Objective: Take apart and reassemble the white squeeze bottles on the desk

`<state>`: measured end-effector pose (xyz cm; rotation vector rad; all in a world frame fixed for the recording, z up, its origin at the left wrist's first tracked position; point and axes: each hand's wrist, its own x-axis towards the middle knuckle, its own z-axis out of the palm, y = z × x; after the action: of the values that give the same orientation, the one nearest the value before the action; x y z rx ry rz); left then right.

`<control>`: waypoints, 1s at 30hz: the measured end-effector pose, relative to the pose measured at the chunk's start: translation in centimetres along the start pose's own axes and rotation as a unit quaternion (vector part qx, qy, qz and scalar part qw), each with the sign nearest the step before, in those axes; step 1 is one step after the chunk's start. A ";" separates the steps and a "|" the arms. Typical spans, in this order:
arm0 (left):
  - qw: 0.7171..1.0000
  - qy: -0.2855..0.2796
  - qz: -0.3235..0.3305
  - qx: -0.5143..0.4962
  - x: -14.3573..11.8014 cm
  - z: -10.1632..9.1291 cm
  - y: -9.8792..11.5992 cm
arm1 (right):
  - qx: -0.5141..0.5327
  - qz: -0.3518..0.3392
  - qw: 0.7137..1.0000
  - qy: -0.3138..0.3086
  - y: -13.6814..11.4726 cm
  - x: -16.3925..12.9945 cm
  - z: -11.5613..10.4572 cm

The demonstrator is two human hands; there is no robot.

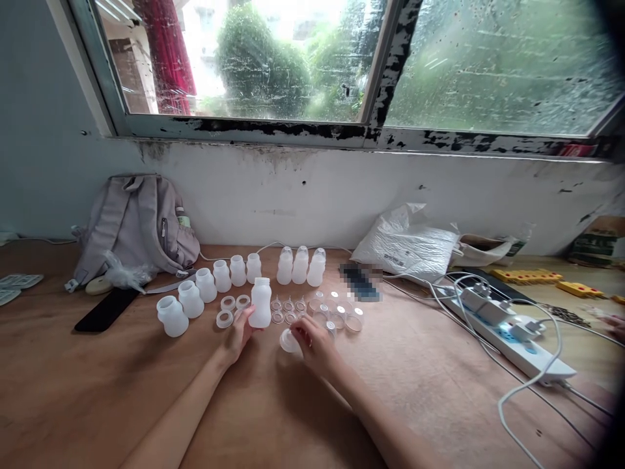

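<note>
Grip, left hand (239, 333): fingers closed round the base of a small white bottle (261, 301), which stands upright on the wooden table (273, 417), near the middle of the spread of parts.
Grip, right hand (315, 340): fingertips pinched on a translucent dome cap (289, 341), held low over the table, just right of the bottle and tilted on its side.

Just beyond the hands:
- White collar rings (232, 311), three, lying flat left of the held bottle.
- Small clear teats and round caps (322, 311), a loose cluster to the right of the bottle.

Middle ground:
- Open bottles (205, 293), six, no tops, in a curving row from front left to centre.
- Capped bottles (301, 266), three, with clear domes on, standing close together behind the cluster.
- Black phone (106, 309), flat, left of the open bottles.
- Power strip (508, 335), white, to the right, with plugs in and white cables trailing toward the near edge.

Far ground, against the wall:
- Grey backpack (139, 225), slumped at left, with a crumpled clear bag at its foot.
- White plastic bag (413, 244), wrinkled, at right of centre.
- Yellow blocks (527, 275), at far right.
- Window (312, 62), wet panes, dark peeling frame, greenery outside.
</note>
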<state>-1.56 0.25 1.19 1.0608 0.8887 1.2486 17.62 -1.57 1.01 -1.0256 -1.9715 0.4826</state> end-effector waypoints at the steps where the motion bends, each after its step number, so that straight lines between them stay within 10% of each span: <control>1: 0.998 0.026 0.033 0.049 0.2 -0.2 -0.1 | -0.023 -0.015 0.999 -0.027 -0.1 -0.3 0.5; 6: 0.889 0.146 0.219 0.374 0.4 -1.2 -0.3 | -0.065 -0.010 0.998 -0.016 -0.7 0.3 1.3; 11: 0.787 0.147 0.300 0.519 -0.1 -1.2 -0.5 | -0.060 0.010 0.997 0.053 -1.7 4.7 0.5; 18: 0.765 0.171 0.311 0.537 0.2 -1.3 -0.1 | -0.142 -0.041 0.989 0.012 -1.1 11.7 -0.1; 24: 0.792 -0.099 0.280 0.533 -0.9 -0.8 0.7 | -0.320 -0.010 0.945 -0.067 0.5 15.9 1.2; 30: 0.763 -0.148 0.255 0.575 -1.5 0.1 -1.5 | -0.333 0.003 0.939 -0.083 2.3 17.4 3.5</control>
<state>-1.22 -1.24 -0.28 2.5501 1.1662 0.8059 10.39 13.96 6.31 -1.4335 -2.3467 -0.1278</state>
